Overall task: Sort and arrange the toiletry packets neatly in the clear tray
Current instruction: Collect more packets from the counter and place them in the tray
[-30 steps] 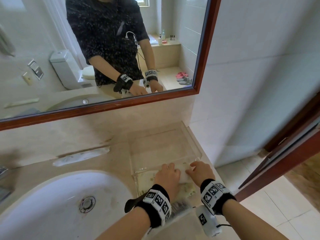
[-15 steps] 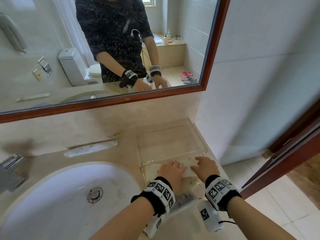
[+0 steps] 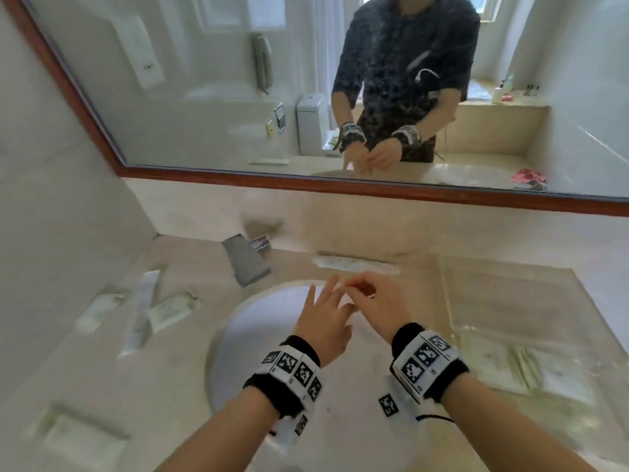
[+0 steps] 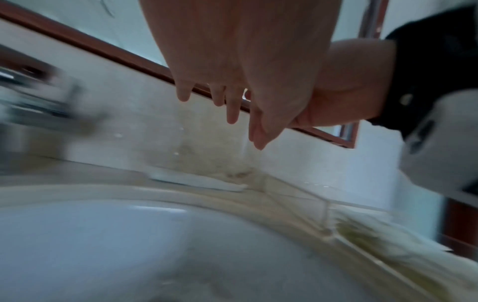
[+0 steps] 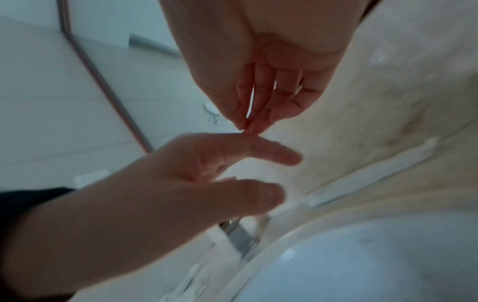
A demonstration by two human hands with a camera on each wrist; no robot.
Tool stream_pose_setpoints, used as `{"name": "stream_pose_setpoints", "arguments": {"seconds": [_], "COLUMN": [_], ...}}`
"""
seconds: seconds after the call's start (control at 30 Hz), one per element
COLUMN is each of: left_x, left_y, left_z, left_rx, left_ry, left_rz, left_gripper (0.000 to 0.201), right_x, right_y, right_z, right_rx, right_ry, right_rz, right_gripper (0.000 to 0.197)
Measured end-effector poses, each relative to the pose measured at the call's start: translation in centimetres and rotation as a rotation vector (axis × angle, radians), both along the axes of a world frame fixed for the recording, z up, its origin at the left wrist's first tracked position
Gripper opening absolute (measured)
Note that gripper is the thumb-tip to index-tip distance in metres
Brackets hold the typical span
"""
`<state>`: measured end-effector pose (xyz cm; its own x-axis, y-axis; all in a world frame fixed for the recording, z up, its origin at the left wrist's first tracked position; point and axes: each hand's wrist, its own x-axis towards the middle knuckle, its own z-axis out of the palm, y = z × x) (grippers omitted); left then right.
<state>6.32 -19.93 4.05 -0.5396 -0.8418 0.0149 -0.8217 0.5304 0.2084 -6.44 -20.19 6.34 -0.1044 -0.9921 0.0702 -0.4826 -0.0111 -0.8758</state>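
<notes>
Packets [image 3: 531,366] lie in the near end of the clear tray [image 3: 452,294] at the right of the table [image 3: 190,386], while more packets [image 3: 170,310] lie scattered at its left and a long one [image 3: 355,265] rests beyond the sink [image 3: 238,338]. Above the sink, the left hand [image 3: 323,318] spreads loose, empty fingers. The right hand [image 3: 377,306] has thumb and fingertips pressed together against a left finger; whether they pinch anything cannot be told.

The clear rectangular plastic tray [image 3: 503,294] sits right of the basin, holding white packets [image 3: 531,369] at its near end; more white flat packets [image 3: 166,310] lie scattered on the counter's left. One long white packet [image 3: 355,264] lies behind the basin.
</notes>
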Motion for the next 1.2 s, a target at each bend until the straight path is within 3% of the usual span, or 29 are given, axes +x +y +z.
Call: {"name": "stream_pose_setpoints", "arguments": {"seconds": [0.3, 0.43, 0.57, 0.77, 0.87, 0.97, 1.07, 1.2], "left_x": [26.3, 35.6, 41.7, 44.7, 44.6, 44.3, 43.8, 42.8], "left_y": [-0.6, -1.1, -2.2, -5.8, -7.3, -8.6, -9.5, -10.1], "left_z": [-1.1, -2.3, -3.6, -5.7, -6.7, -7.2, -7.1, -6.9], "left_rx": [0.095, 0.162, 0.238, 0.298, 0.322, 0.331, 0.321, 0.31], "left_ry": [-0.092, -0.144, -0.121, 0.004, 0.016, -0.022, -0.123, -0.192], "left_rz": [0.39, 0.552, 0.694, 0.721, 0.743, 0.772, 0.815, 0.841], "left_gripper": [0.034, 0.038, 0.043, 0.054, 0.056, 0.057, 0.057, 0.048], "right_x": [23.4, 31.2, 35.5, 37.6, 37.1, 36.5, 36.3, 35.9], "right_y": [-4.4, -7.0, -8.7, -11.3, -11.8, -11.9, -12.3, -13.0], "right_z": [-1.5, -3.5, -5.3, -6.8, -8.1, -8.6, -8.4, -8.1], "right_rx": [0.036, 0.102, 0.22, 0.357, 0.367, 0.3, 0.35, 0.413], "right_ry": [0.092, 0.254, 0.496, 0.874, 0.974, 0.959, 0.928, 0.969], "right_rz": [0.314, 0.378, 0.535, 0.705, 0.682, 0.642, 0.615, 0.596], "right_gripper": [0.012, 0.018, 0.042, 0.068, 0.067, 0.061, 0.052, 0.054]}}
